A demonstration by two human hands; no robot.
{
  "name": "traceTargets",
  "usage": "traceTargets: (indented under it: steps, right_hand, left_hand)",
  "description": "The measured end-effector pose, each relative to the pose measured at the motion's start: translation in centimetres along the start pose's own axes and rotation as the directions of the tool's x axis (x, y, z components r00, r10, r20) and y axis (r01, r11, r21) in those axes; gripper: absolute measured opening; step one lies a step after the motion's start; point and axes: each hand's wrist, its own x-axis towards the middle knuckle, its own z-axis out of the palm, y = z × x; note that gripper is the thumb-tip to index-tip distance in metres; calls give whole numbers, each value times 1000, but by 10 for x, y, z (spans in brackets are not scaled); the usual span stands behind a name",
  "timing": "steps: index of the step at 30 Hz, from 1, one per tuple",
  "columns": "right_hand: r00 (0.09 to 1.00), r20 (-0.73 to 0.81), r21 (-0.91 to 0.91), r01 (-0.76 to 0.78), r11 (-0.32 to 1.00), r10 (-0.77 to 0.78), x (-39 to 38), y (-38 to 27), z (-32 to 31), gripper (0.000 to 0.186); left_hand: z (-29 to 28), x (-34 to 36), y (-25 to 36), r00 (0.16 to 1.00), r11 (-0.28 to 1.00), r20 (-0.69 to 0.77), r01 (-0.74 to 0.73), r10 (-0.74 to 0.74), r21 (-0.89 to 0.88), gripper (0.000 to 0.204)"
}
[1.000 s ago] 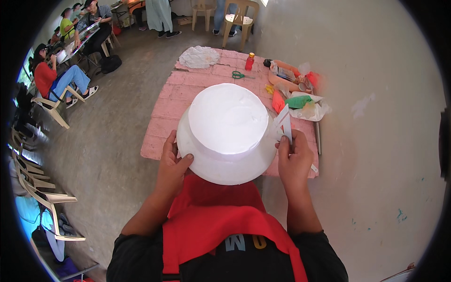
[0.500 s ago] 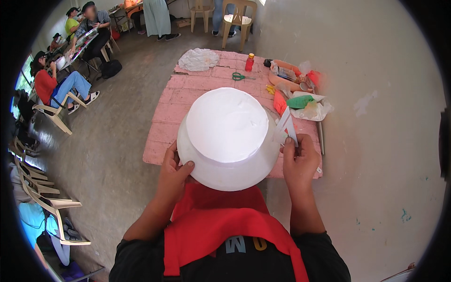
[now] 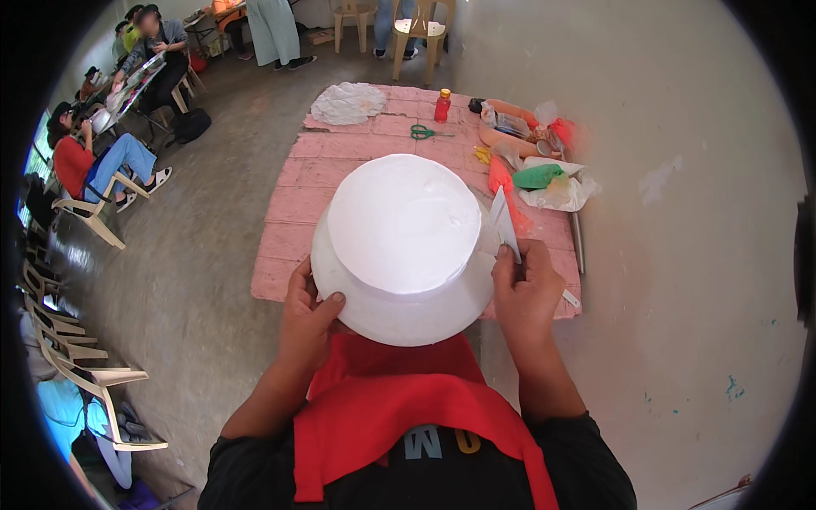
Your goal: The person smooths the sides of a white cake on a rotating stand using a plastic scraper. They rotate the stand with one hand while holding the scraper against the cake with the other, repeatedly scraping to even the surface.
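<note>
A round white-coated cake (image 3: 404,219) sits on a wider white round board or turntable (image 3: 399,319) over the pink table. My left hand (image 3: 310,306) grips the board's left rim, thumb on top. My right hand (image 3: 523,285) pinches a white triangular plastic scraper (image 3: 503,217) upright beside the cake's right side, near the board's edge. A red apron lies across my front below the board.
The pink table (image 3: 280,212) holds a crumpled white cloth (image 3: 347,102), green scissors (image 3: 422,132), a red bottle (image 3: 443,105) and piled colored bags (image 3: 540,178). A wall (image 3: 680,255) is on the right. Seated people (image 3: 85,161) and chairs (image 3: 93,382) line the left.
Both hands and the board shifted slightly in the picture. The scraper in my right hand has turned to show a narrower face, close beside the cake.
</note>
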Motion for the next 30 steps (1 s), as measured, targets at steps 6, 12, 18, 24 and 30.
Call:
traceTargets:
  steps: [6, 12, 18, 24, 30]
  right_hand:
    - [1000, 11, 14, -28, 1000, 28, -4, -4, 1, 10]
    - [1000, -8, 39, 9, 999, -8, -8, -2, 2, 10]
    - [999, -14, 3, 48, 999, -48, -11, -5, 2, 10]
    - [999, -7, -2, 52, 999, -52, -14, -8, 2, 10]
    - [998, -7, 12, 61, 998, -61, -16, -7, 3, 10]
  left_hand:
    - [2, -3, 2, 999, 999, 9, 36, -35, -34, 67]
    - [3, -7, 4, 995, 992, -9, 94, -95, -81, 58]
    - [-1, -9, 2, 991, 980, 40, 130, -125, -151, 52]
    - [-3, -12, -3, 981, 952, 76, 193, -179, -240, 49]
    - [1, -15, 0, 966, 923, 159, 242, -202, -300, 55]
